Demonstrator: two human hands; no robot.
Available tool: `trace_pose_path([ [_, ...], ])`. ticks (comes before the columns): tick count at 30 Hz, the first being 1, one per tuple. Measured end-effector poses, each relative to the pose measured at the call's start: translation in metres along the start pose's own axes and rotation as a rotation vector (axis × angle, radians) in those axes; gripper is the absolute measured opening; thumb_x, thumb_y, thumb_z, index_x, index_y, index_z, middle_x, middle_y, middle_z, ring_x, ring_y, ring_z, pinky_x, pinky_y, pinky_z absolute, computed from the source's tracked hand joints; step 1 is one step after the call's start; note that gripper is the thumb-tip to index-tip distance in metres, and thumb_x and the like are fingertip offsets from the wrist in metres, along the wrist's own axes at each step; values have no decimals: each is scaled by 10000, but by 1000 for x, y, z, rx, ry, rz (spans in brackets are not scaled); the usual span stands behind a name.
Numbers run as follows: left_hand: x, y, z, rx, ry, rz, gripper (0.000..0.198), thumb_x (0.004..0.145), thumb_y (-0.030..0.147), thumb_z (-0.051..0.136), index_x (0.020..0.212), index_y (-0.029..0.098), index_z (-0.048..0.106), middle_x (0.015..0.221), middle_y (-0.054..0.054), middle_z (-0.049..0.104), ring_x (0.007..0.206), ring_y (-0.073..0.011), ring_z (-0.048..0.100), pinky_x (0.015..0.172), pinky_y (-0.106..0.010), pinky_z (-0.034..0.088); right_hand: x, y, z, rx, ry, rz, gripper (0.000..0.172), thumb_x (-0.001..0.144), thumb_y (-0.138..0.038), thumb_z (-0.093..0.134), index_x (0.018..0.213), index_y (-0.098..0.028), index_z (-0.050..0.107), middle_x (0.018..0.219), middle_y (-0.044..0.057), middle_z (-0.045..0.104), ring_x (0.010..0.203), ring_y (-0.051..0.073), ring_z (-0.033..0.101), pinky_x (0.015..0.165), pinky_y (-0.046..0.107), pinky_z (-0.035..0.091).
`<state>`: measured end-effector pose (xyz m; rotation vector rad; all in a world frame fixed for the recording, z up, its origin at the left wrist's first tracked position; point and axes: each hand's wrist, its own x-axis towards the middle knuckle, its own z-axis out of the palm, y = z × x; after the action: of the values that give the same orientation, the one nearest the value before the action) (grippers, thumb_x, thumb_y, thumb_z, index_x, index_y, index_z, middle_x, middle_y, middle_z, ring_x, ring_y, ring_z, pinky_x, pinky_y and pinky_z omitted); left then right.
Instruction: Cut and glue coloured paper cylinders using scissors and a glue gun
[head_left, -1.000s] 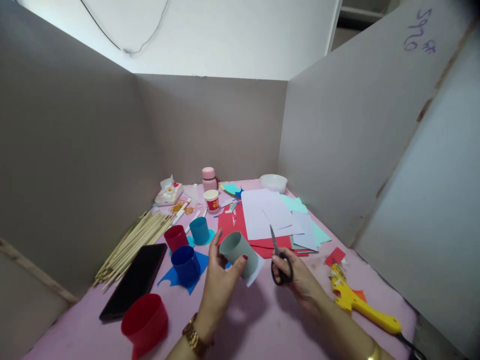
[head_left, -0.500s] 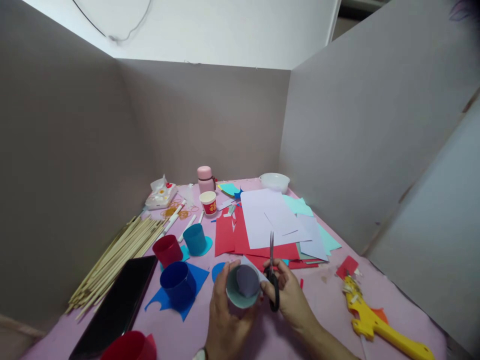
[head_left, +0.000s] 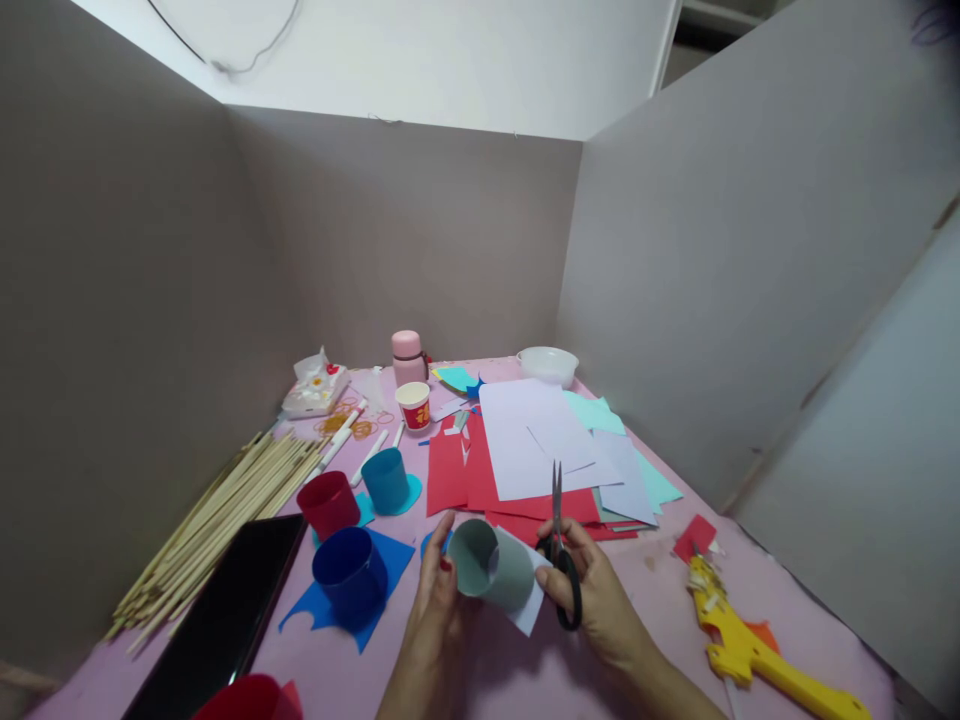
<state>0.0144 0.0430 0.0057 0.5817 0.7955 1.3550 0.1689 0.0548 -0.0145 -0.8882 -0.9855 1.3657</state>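
A grey-green paper tube lies tilted between my hands, its open end turned left towards me. White paper joins its far end and sticks out at the right. My left hand holds the tube by its left rim, partly hiding a blue paper piece behind the fingers. In my right hand are black-handled scissors, blades pointing up and away; the thumb and fingers also pinch the white paper's edge. My left fingers under the tube are hidden.
At left stand blue, red and teal paper tubes, beside a black tablet-like slab and thin sticks. Paper sheets lie ahead. A yellow glue gun lies right. Grey panels enclose the table.
The tube has tipped from facing me to lying sideways, its white paper swinging to the lower right. The scissors and right hand moved slightly right; my left hand shifted left.
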Motion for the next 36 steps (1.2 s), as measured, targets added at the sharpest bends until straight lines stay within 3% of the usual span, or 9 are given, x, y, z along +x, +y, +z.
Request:
trace_pose_path([
  [4, -1, 9, 1, -187, -20, -161, 603, 779, 475, 640, 1303, 267, 427, 1004, -67, 709, 895, -220, 673, 808, -358, 505, 1, -2, 0, -21, -8, -41, 448, 590, -341, 839, 895, -211, 538, 690, -49, 553, 604, 113, 486, 555, 212, 370],
  [10, -1, 16, 5, -358, -4, -337, 228, 838, 343, 614, 973, 162, 645, 955, -104, 749, 852, -215, 712, 794, -353, 554, 0, -3, -1, -28, -12, -82, 431, 594, -367, 838, 887, -215, 560, 709, -35, 563, 618, 126, 497, 560, 227, 377],
  [13, -1, 18, 8, -370, -23, -385, 247, 839, 374, 602, 890, 148, 686, 907, -114, 762, 807, -222, 723, 749, -354, 574, 0, -5, -3, -18, -19, -79, 472, 590, -412, 838, 912, -214, 556, 709, -35, 568, 604, 124, 516, 546, 224, 378],
  [18, 2, 16, 2, -246, 21, -235, 254, 822, 359, 629, 983, 165, 661, 994, -92, 738, 864, -213, 697, 774, -340, 560, 1, -6, -6, -8, -19, -76, 478, 669, -502, 771, 957, -213, 523, 699, -30, 596, 570, 116, 565, 513, 209, 376],
  [21, 2, 11, -1, -79, 88, -127, 409, 785, 403, 660, 1142, 218, 583, 1085, -61, 694, 901, -199, 673, 769, -320, 545, 2, -5, -7, -13, 0, -74, 430, 727, -486, 737, 970, -208, 519, 697, -28, 610, 598, 109, 579, 530, 196, 385],
  [26, 9, 7, -8, 91, 173, -58, 616, 692, 385, 755, 1240, 268, 499, 894, -28, 692, 770, -184, 667, 654, -276, 510, 2, -6, -9, 39, 4, -8, 442, 759, -556, 668, 949, -182, 530, 688, 8, 654, 549, 114, 570, 460, 185, 355],
  [31, 24, 10, -11, 150, 254, 16, 417, 766, 399, 678, 1132, 240, 557, 1087, -54, 648, 889, -184, 627, 703, -275, 480, 3, -10, -10, 93, -28, 6, 429, 772, -551, 656, 939, -174, 537, 665, 11, 658, 533, 118, 579, 452, 184, 352],
  [36, 41, 13, 7, 123, 279, 62, 309, 847, 380, 583, 1090, 190, 572, 1084, -54, 630, 845, -179, 618, 700, -331, 492, 2, -10, -8, 146, -57, 22, 434, 763, -562, 659, 921, -175, 543, 652, 12, 664, 515, 118, 580, 445, 184, 343],
])
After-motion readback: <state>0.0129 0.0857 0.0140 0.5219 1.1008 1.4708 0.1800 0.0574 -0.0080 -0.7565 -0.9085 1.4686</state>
